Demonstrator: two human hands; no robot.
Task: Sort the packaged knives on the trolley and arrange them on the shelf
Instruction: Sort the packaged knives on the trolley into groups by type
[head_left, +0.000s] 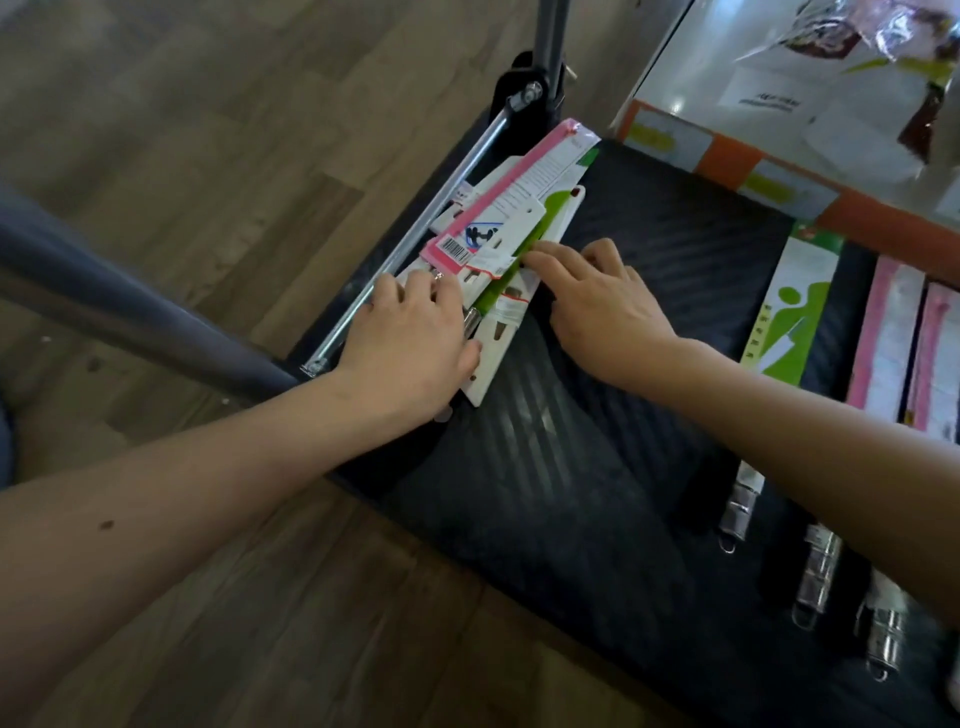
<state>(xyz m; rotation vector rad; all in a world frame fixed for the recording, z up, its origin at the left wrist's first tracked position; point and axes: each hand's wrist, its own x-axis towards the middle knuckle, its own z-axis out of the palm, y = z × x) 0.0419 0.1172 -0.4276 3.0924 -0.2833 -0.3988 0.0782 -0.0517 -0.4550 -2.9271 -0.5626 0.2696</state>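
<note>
A stack of packaged knives (524, 208) lies at the far left of the black ribbed trolley deck (597, 467), with a pink pack on top and a green-and-white one under it. My left hand (410, 343) presses flat on the near end of the stack, fingers spread. My right hand (597, 301) touches the stack's right edge with its fingertips on the green pack. At the right lie a green-and-white packaged knife (789, 312) and two pink packs (883, 338), their steel handles (815, 577) pointing toward me.
The trolley's metal handle bar (415, 239) runs along the left of the stack. A white and orange box (779, 104) stands beyond the deck at the upper right. Wood-pattern floor surrounds the trolley. A grey pole (130, 312) crosses at left.
</note>
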